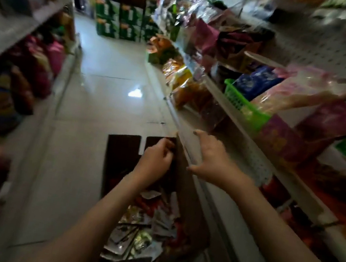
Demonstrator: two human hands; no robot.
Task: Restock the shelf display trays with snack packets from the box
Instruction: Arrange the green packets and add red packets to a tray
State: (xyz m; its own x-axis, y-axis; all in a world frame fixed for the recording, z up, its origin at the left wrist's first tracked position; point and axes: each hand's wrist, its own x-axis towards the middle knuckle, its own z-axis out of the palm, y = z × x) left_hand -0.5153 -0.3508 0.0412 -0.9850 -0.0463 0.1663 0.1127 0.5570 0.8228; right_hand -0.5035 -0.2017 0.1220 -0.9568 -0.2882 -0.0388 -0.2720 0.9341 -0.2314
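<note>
An open cardboard box stands on the aisle floor against the right-hand shelving, full of mixed snack packets. My left hand is over the far end of the box with its fingers curled at the edge of a box flap; blur hides whether it grips it. My right hand rests with spread fingers on the box's right wall, beside the shelf edge. Display trays on the right shelf, among them a green basket and a pink tray, hold packets.
Shelves of bagged goods line both sides of the narrow aisle. Green cartons are stacked at the aisle's far end. The tiled floor runs between the shelves. The picture is blurred by motion.
</note>
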